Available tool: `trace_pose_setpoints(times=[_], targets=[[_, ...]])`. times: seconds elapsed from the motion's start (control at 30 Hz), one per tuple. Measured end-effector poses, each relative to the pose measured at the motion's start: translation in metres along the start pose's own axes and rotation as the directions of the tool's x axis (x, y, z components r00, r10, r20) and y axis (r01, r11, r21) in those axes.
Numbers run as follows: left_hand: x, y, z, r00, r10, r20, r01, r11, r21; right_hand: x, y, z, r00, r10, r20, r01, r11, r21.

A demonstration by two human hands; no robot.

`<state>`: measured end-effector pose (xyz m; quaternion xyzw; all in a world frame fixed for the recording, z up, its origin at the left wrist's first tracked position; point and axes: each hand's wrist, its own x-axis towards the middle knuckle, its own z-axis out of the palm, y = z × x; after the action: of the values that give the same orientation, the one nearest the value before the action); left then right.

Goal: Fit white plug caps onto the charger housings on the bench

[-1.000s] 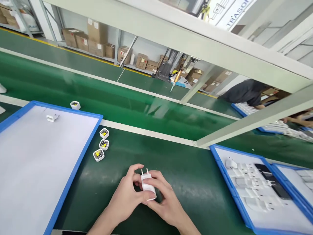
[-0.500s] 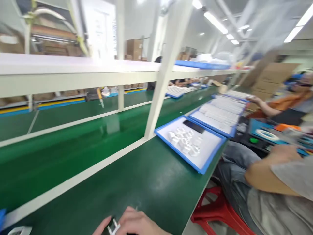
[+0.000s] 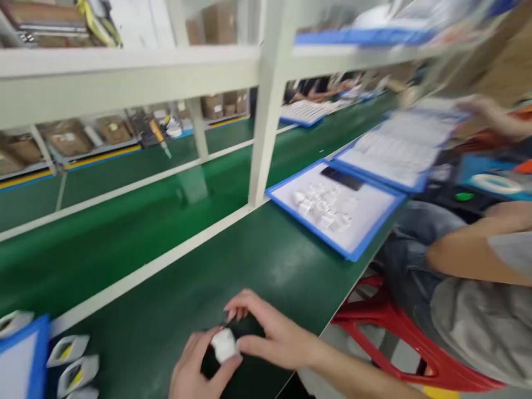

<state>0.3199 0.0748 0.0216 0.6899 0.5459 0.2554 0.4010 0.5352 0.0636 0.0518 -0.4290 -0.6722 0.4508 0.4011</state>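
- Both hands show higher in view than half a second ago, when they sat at the bottom edge; the head view has also swung to the right since the first frame, bringing in a red stool [image 3: 390,327] and a seated co-worker [image 3: 461,332].
- Left hand [image 3: 198,368] pinches a white plug [image 3: 225,346] between thumb and forefinger.
- Right hand [image 3: 274,335] is spread, its forefinger arched well away from its thumb; the thumb tip is at the plug's right side, though whether it presses there I cannot tell.
- Plug sits between the two hands, over the near part of the green tabletop [image 3: 233,260]; its prongs cannot be made out from this angle.
- At lower left, white cases [image 3: 78,374] with yellow inside stand just beside a blue-rimmed tray [image 3: 39,352], the nearest one cut by the frame.
- Ahead and to the right, another tray [image 3: 374,219] carries a cluster of white plugs [image 3: 324,208] and a dark phone [image 3: 342,178] near its far edge.
- Behind it lies a further tray [image 3: 386,152] with rows of white pieces, blurred.
- Pale post [image 3: 266,122] rises near the plug tray's left corner.
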Motion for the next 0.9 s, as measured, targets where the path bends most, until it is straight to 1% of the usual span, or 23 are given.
trace_pose_setpoints(times=[0.03,0.07,0.13,0.17,0.23,0.27,0.3,0.33,0.37,0.43,0.47,0.5,0.53,0.63,0.8,0.9], targets=[[-0.002,-0.001,-0.003,1.000,0.010,0.020,-0.011,0.999,0.038,0.005,0.002,0.001,1.000,-0.004,0.026,0.006,0.996,-0.086],[-0.003,-0.002,-0.005,0.999,0.024,0.034,-0.026,0.997,0.076,0.010,0.006,0.004,0.997,-0.021,0.080,0.036,0.980,-0.194],[-0.003,-0.006,-0.005,0.999,0.038,0.019,-0.040,0.990,0.137,0.019,0.015,0.014,0.978,-0.069,0.196,0.143,0.909,-0.393],[-0.003,-0.008,-0.003,0.999,0.039,-0.001,-0.039,0.988,0.152,0.022,0.019,0.019,0.966,-0.103,0.235,0.205,0.863,-0.461],[-0.004,-0.011,0.002,0.998,0.043,-0.035,-0.037,0.986,0.162,0.026,0.026,0.028,0.943,-0.184,0.277,0.308,0.795,-0.522],[-0.005,-0.013,0.004,0.997,0.051,-0.051,-0.042,0.986,0.160,0.027,0.028,0.030,0.938,-0.225,0.263,0.333,0.790,-0.515],[-0.006,-0.014,0.007,0.996,0.065,-0.064,-0.054,0.986,0.158,0.027,0.030,0.030,0.940,-0.262,0.218,0.337,0.805,-0.488],[-0.007,-0.015,0.009,0.993,0.085,-0.076,-0.073,0.985,0.155,0.026,0.031,0.030,0.948,-0.282,0.146,0.317,0.837,-0.447],[-0.007,-0.016,0.012,0.990,0.108,-0.087,-0.094,0.984,0.154,0.025,0.031,0.028,0.960,-0.275,0.051,0.272,0.878,-0.393],[-0.008,-0.017,0.015,0.982,0.145,-0.120,-0.125,0.979,0.159,0.024,0.029,0.023,0.975,-0.182,-0.129,0.143,0.953,-0.268],[-0.008,-0.017,0.017,0.978,0.157,-0.138,-0.133,0.977,0.166,0.023,0.027,0.021,0.980,-0.116,-0.164,0.079,0.973,-0.219],[-0.007,-0.017,0.017,0.974,0.164,-0.155,-0.137,0.975,0.174,0.024,0.025,0.019,0.987,-0.051,-0.154,0.022,0.982,-0.189],[-0.007,-0.017,0.018,0.971,0.170,-0.167,-0.139,0.974,0.178,0.024,0.022,0.017,0.993,0.005,-0.118,-0.026,0.984,-0.177],[-0.006,-0.017,0.018,0.970,0.179,-0.165,-0.152,0.974,0.165,0.027,0.019,0.015,0.994,0.106,0.009,-0.102,0.975,-0.196],[-0.007,-0.014,0.019,0.980,0.159,-0.123,-0.140,0.979,0.145,0.030,0.028,0.015,0.979,0.152,0.135,-0.117,0.964,-0.238],[-0.007,-0.013,0.019,0.977,0.185,-0.108,-0.169,0.975,0.142,0.033,0.035,0.016,0.967,0.170,0.192,-0.125,0.966,-0.226]])
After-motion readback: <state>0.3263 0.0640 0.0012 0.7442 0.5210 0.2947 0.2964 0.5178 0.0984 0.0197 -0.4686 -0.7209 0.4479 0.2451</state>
